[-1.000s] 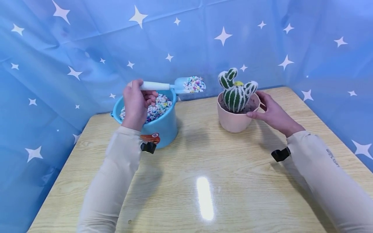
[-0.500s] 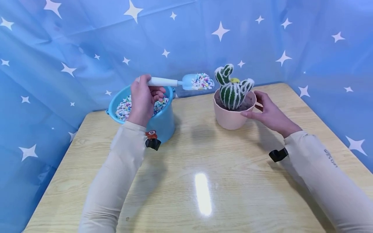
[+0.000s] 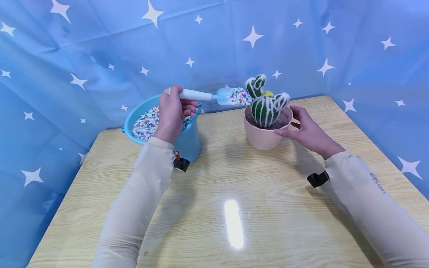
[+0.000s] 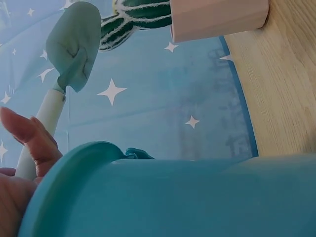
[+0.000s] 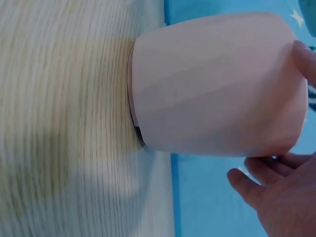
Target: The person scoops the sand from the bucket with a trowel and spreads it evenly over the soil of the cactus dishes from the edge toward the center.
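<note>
My left hand [image 3: 172, 115] grips the white handle of a small garden trowel [image 3: 197, 95] above the blue bucket [image 3: 189, 143]. Colourful pebbles [image 3: 238, 96] are heaped on the trowel's pale blue blade, which is held level, its tip overlapping the left rim of the pink flowerpot [image 3: 263, 138] in the head view. A green and white cactus [image 3: 264, 111] stands in dark soil inside this pot. With thumb and fingers, my right hand [image 3: 310, 132] holds the pot's right side near the rim. The left wrist view shows the trowel blade's underside [image 4: 74, 44].
More of the same pebbles [image 3: 145, 124] fill the bucket, at the back left of the wooden table [image 3: 201, 208]. A blue curtain [image 3: 218, 48] with white stars hangs behind the table and along its sides.
My left hand has carried the loaded trowel rightward, from over the bucket to the flowerpot's left rim. My right hand stays on the pot. The head view has shifted slightly.
</note>
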The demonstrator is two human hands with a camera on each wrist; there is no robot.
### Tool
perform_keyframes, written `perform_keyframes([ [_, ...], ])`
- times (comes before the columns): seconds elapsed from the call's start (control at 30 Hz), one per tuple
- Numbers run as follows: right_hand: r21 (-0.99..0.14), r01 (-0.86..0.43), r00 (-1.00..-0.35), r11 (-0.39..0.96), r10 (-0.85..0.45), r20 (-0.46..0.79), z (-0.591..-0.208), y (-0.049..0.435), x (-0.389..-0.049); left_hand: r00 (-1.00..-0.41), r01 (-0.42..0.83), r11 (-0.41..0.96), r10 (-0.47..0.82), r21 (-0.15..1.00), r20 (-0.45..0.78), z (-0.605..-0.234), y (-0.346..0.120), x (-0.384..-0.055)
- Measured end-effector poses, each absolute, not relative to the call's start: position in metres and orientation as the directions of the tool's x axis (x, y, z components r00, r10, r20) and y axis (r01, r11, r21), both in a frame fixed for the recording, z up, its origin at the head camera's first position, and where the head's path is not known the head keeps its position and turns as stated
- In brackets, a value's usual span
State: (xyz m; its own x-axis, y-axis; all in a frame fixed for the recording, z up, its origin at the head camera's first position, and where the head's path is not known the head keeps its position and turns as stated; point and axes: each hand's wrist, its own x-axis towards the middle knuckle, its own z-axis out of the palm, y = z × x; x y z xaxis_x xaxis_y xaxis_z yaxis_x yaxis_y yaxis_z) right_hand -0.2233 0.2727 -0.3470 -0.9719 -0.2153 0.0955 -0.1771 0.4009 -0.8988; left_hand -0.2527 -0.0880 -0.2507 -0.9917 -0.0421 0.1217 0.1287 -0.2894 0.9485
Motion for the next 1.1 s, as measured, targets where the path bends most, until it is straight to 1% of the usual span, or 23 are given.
perform_keyframes([
  [0.13,-0.904,-0.183,-0.971,0.388,-0.215,0.104,-0.346,0.275,-0.223,-0.993,0.118,-0.28,-0.049,0.953,0.108,-0.252,-0.083,-0.254],
  [0.43,-0.908,-0.141,-0.969,0.394,-0.244,0.044,-0.344,0.275,-0.226,-0.994,0.107,-0.224,-0.047,0.969,0.099,-0.252,-0.078,-0.254],
  [0.83,-0.874,-0.169,-0.973,0.455,-0.22,0.074,-0.341,0.271,-0.226,-0.994,0.108,-0.167,-0.044,0.98,0.102,-0.25,-0.073,-0.257],
  [1.1,-0.878,-0.169,-0.97,0.449,-0.234,0.067,-0.339,0.271,-0.225,-0.994,0.109,-0.122,-0.042,0.987,0.105,-0.25,-0.071,-0.256],
])
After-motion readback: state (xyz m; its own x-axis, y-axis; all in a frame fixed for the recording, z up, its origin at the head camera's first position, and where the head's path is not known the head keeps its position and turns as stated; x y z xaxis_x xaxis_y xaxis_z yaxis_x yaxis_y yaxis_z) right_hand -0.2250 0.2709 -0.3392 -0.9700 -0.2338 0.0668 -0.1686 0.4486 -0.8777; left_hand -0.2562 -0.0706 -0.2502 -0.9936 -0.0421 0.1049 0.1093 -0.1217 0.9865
